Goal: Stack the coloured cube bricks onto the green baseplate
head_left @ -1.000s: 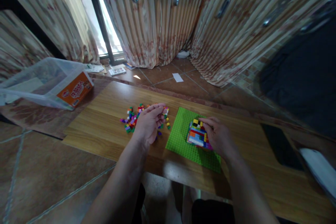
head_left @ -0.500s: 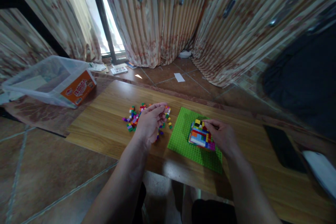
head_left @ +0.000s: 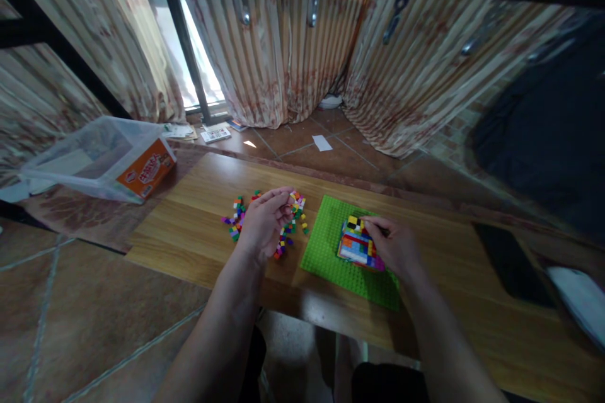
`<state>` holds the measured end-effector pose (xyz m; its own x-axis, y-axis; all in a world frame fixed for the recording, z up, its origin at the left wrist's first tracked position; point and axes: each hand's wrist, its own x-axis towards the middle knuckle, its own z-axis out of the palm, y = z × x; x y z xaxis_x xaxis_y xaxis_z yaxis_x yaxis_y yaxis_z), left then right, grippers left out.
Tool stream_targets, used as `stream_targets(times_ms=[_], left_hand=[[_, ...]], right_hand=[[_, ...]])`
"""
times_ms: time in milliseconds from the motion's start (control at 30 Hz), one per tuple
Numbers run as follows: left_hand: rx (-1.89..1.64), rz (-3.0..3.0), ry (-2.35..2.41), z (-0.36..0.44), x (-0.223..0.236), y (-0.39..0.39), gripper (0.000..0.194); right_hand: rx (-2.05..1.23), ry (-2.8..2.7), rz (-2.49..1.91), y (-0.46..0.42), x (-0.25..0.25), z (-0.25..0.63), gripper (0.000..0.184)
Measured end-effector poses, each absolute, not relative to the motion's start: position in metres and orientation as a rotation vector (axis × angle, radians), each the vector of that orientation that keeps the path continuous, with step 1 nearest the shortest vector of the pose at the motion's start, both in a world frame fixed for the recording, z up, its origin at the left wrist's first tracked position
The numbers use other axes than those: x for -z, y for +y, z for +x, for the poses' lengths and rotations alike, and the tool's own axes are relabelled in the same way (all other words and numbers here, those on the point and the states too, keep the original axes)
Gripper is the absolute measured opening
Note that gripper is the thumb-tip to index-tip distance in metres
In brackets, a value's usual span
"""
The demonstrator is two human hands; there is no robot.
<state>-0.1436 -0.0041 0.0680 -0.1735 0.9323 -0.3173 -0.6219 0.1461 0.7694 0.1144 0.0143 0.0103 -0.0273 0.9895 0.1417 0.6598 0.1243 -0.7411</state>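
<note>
A green studded baseplate [head_left: 321,245] lies on the table, bearing a low build of many-coloured toy bricks [head_left: 357,252] with yellow and black pieces at its far end. At the build's far right corner, the fingertips of my right hand [head_left: 394,245] are pinched together and touch the bricks; whatever lies between them is hidden. My left hand [head_left: 265,220] hovers palm-up over the loose small bricks [head_left: 235,230], left of the baseplate. Its fingers are curled and the thumb side is closed, but I cannot make out what it holds. The hand partly covers the brick pile.
A clear plastic tub [head_left: 94,167] with an orange label stands beyond the left end of the wooden table [head_left: 184,220]. To the right lie a dark flat object [head_left: 513,264] and a white object [head_left: 579,299]. Striped curtains [head_left: 302,63] hang behind; papers lie on the floor.
My left hand has shifted slightly left, showing more loose bricks on its right. My right hand has drawn a little left along the build's far edge. The view has tilted up slightly.
</note>
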Motion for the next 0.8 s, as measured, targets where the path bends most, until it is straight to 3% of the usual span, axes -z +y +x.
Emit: stream_targets(times_ms=[333, 533, 800], left_hand=[[-1.648, 0.238, 1.071, -0.180, -0.081, -0.003, 0.016], [-1.669, 0.227, 1.048, -0.186, -0.082, -0.007, 0.016], [-1.706, 0.210, 1.012, -0.196, -0.084, -0.012, 0.014]], right_hand=[[-0.292, -1.649, -1.454, -0.006, -0.043, 0.084, 0.031], [-0.487, -1.995, -1.142, -0.030, -0.042, 0.020, 0.023], [-0.548, -2.281, -1.088, -0.030, -0.015, -0.038, 0.026]])
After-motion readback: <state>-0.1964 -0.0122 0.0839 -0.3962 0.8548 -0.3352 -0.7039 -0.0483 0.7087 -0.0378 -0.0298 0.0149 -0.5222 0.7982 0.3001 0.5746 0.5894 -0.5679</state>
